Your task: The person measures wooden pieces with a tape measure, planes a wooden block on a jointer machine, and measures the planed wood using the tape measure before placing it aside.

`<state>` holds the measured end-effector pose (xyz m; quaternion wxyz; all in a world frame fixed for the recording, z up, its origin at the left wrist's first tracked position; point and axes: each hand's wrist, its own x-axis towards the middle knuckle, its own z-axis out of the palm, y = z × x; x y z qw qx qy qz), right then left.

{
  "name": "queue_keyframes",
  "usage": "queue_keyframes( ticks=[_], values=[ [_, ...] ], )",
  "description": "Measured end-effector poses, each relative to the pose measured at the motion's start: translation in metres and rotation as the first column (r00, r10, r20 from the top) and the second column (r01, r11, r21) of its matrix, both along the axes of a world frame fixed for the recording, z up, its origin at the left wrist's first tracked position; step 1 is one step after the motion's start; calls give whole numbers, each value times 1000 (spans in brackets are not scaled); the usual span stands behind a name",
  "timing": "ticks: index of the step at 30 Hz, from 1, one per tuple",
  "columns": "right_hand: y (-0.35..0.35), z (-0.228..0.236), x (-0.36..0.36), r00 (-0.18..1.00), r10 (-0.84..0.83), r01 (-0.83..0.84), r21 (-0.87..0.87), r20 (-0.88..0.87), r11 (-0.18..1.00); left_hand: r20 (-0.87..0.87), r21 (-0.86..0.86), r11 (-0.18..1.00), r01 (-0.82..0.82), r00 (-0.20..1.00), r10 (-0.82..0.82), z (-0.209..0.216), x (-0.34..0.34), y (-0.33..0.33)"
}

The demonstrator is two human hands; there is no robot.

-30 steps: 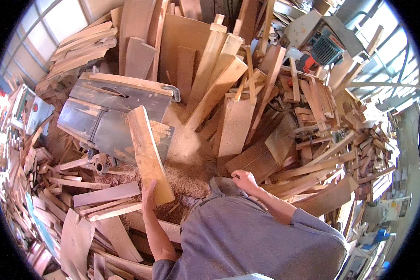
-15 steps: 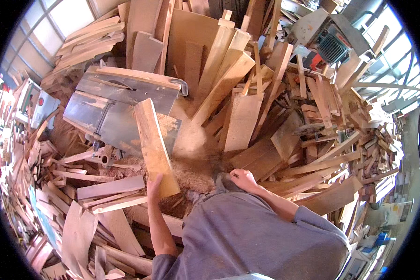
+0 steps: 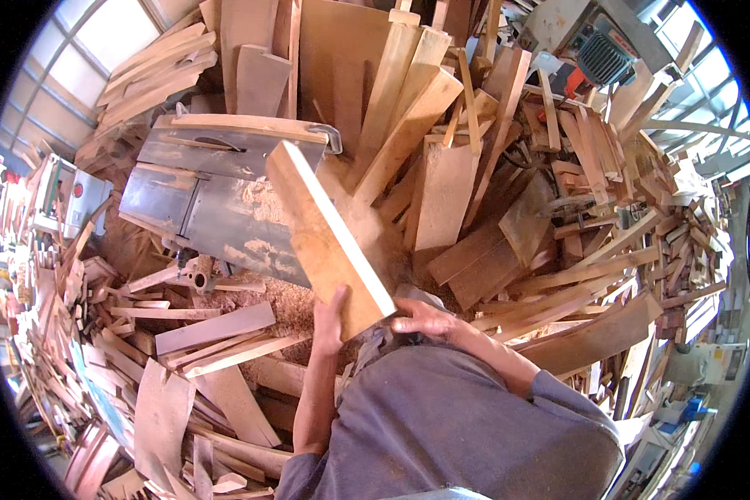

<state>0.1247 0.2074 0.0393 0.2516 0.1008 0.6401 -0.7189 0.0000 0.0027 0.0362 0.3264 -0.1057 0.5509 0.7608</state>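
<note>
A thick wooden board [image 3: 329,258] slants away from me, tilted so its pale long edge faces right. My left hand [image 3: 329,317] grips its near end from the left, thumb on the broad face. At the near right corner of the board, my right hand [image 3: 425,319] closes its fingertips on the wood; the underside of that hold is hidden. The far part of the board overlaps the metal saw table [image 3: 217,212], whose blade [image 3: 218,143] shows in a slot near the back. Whether the board touches the table, I cannot tell.
A wooden fence [image 3: 242,123] clamped on the saw table runs behind the blade. Sawdust [image 3: 287,312] is heaped by the table's near edge. Tall boards [image 3: 392,92] lean at the back, scrap wood [image 3: 167,408] piles up left, and more offcuts [image 3: 575,283] lie right. A motor [image 3: 604,60] stands far right.
The board has shifted right and turned, so its pale edge now shows. My right hand has moved from my clothing to the board's near corner. The view has shifted slightly.
</note>
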Motion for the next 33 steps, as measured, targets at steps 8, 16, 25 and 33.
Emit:
queue_keyframes(
  ticks=[8, 16, 25, 33],
  values=[
    [21, 49, -13, 391, -916, 890, -218, -91, 401, -117, 240, 962, 131, 988, -106, 24, -11, 149],
    [167, 96, -106, 375, -878, 925, 187, -299, 331, -143, -44, 861, 507, 850, -508, 10, -78, 253],
    [280, 42, -257, 780, -531, 596, 653, -331, 467, -124, -813, 554, 178, 877, -464, -109, -72, 73],
    [266, -8, -370, 899, -276, 432, 802, -341, 414, 264, -773, 556, -304, 643, 719, -151, 163, -92]
  ],
)
